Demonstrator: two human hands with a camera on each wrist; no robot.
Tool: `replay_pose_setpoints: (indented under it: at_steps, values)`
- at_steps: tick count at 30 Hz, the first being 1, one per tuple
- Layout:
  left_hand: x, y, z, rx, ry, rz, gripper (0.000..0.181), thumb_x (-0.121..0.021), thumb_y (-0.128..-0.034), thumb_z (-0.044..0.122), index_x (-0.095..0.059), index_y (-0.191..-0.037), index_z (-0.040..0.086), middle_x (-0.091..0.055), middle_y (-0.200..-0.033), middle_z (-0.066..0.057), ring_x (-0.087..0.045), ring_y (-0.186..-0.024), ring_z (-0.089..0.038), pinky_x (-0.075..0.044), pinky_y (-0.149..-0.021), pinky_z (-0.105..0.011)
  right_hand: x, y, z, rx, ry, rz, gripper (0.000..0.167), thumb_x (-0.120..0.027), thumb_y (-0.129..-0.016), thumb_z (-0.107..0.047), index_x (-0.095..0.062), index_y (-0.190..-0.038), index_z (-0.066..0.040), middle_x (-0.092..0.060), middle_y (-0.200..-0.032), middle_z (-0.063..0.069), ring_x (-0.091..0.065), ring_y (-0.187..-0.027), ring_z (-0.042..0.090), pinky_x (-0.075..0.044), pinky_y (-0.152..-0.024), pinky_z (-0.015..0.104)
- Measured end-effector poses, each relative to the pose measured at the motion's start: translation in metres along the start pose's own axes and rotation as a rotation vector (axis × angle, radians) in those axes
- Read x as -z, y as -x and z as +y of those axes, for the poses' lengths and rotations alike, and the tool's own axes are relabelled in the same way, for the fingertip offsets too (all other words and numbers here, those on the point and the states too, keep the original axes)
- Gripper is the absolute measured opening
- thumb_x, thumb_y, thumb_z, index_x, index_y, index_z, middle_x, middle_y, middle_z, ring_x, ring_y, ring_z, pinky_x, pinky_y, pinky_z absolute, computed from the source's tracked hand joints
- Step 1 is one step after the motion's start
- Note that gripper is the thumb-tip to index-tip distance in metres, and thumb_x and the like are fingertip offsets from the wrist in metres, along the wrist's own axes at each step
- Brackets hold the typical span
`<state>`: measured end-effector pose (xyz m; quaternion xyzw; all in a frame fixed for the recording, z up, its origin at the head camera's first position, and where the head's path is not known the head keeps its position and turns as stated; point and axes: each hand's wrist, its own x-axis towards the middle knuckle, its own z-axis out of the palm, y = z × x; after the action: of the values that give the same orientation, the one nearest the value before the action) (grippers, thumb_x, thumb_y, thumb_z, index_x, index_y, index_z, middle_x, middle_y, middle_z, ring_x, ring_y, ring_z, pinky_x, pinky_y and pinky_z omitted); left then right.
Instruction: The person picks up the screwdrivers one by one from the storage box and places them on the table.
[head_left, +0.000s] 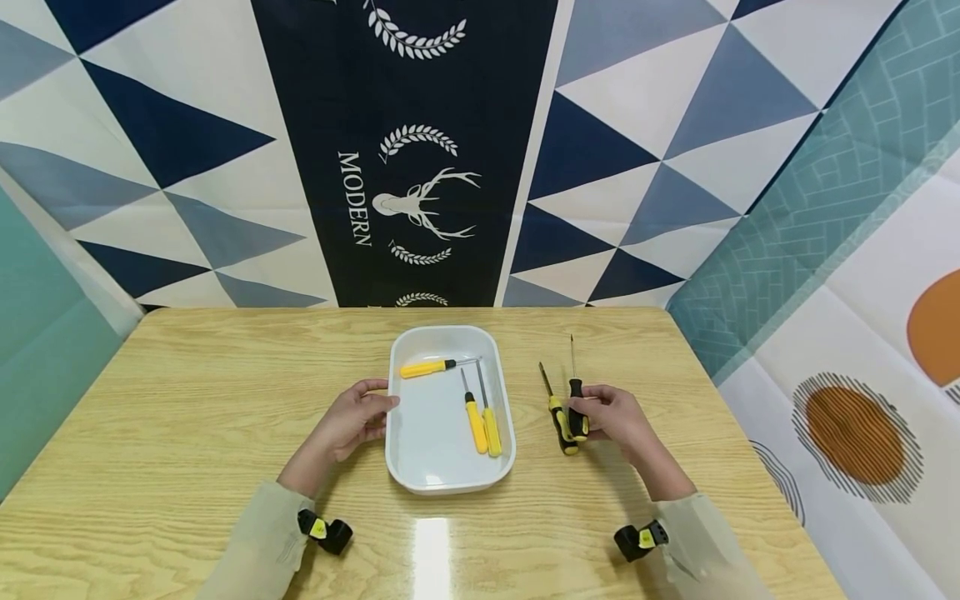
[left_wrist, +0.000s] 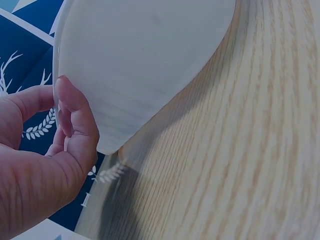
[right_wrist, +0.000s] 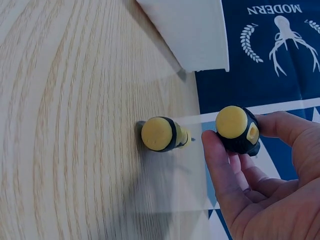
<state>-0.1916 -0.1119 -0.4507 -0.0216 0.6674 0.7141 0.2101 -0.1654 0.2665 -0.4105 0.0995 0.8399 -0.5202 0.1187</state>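
Now the left hand holds the tray, the right hand a screwdriver.

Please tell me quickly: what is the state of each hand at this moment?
Left hand: closed, holding the white tray by its left rim.
Right hand: closed, pinching a black-and-yellow screwdriver between thumb and fingers.

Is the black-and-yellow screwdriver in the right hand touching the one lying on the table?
Apart. The right wrist view shows it: a clear gap separates the handle of the held screwdriver from that of the lying screwdriver.
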Motion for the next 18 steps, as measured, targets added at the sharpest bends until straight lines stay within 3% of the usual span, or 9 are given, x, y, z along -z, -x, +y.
replay_pose_setpoints:
  at_steps: [4, 11, 18]
  values:
    - [0.0000, -0.0001, -0.0002, 0.001, 0.000, 0.000, 0.053, -0.056, -0.0921, 0.014, -0.032, -0.136, -0.001, -0.063, -0.089, -0.002, -0.057, -0.072, -0.010, -0.051, -0.064, -0.022, 0.0019, -0.0004, 0.0016, -0.005, -0.003, 0.003, 0.058, -0.058, -0.092, -0.028, -0.040, -0.136, 0.005, -0.047, -0.124, 0.021, -0.061, -0.087, 0.015, -0.056, -0.073, 0.034]
    - [-0.0006, -0.0001, 0.0004, 0.000, -0.004, 0.000, 0.053, -0.056, -0.0921, 0.015, -0.033, -0.136, -0.001, -0.063, -0.090, -0.003, -0.057, -0.073, -0.011, -0.051, -0.064, -0.023, 0.0041, -0.0012, 0.0045, -0.030, -0.006, 0.029, 0.057, -0.059, -0.091, -0.026, -0.040, -0.135, 0.007, -0.054, -0.112, 0.016, -0.063, -0.077, 0.013, -0.057, -0.070, 0.033]
    - [0.0003, 0.0005, 0.0005, -0.001, -0.002, -0.001, 0.054, -0.057, -0.0920, 0.016, -0.033, -0.137, 0.000, -0.063, -0.093, -0.003, -0.057, -0.073, -0.011, -0.051, -0.064, -0.023, 0.0059, -0.0031, 0.0083, -0.048, 0.000, 0.041, 0.058, -0.059, -0.091, -0.027, -0.041, -0.135, 0.005, -0.053, -0.118, 0.020, -0.062, -0.078, 0.012, -0.056, -0.070, 0.032]
